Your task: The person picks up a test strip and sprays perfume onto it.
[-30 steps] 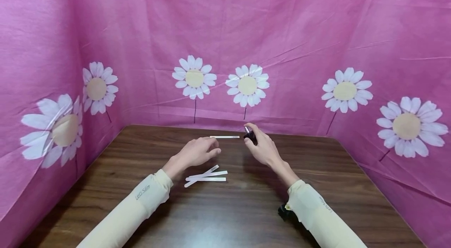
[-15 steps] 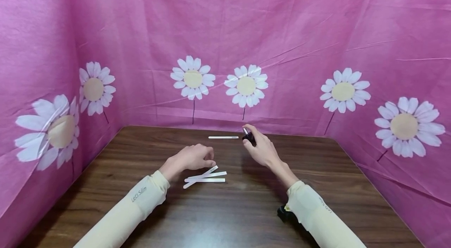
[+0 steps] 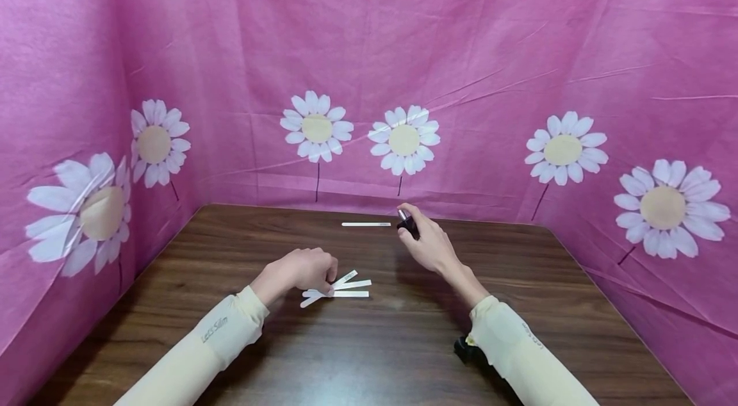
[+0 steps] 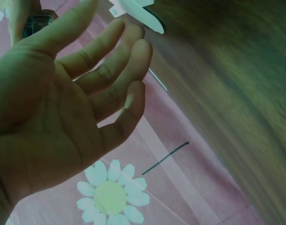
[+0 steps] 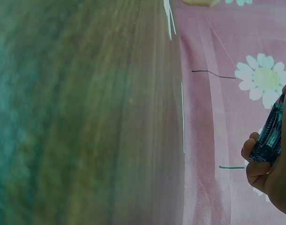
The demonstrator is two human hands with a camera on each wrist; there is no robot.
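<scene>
Three white paper strips [image 3: 353, 294] lie crossed over one another on the wooden table. My left hand [image 3: 311, 267] is over their left part, its fingertips reaching down at the crossing; whether they touch is hard to tell. In the left wrist view the left hand's fingers [image 4: 105, 72] are loosely bent with nothing between them, and strips [image 4: 143, 16] show beyond. My right hand [image 3: 429, 239] grips a small dark spray bottle [image 3: 408, 225] with a silver top, its index finger over the top. The bottle [image 5: 269, 133] also shows in the right wrist view, partly covered by fingers.
A single white strip [image 3: 366, 224] lies near the far edge of the table [image 3: 403, 342], left of the bottle. A pink cloth [image 3: 461, 41] with daisies hangs round the back and sides. Something black [image 3: 463, 349] sits beside my right cuff.
My left hand has come back from near the far single strip, down toward me and slightly left, to the crossed strips. The right hand stays in place with the spray bottle.
</scene>
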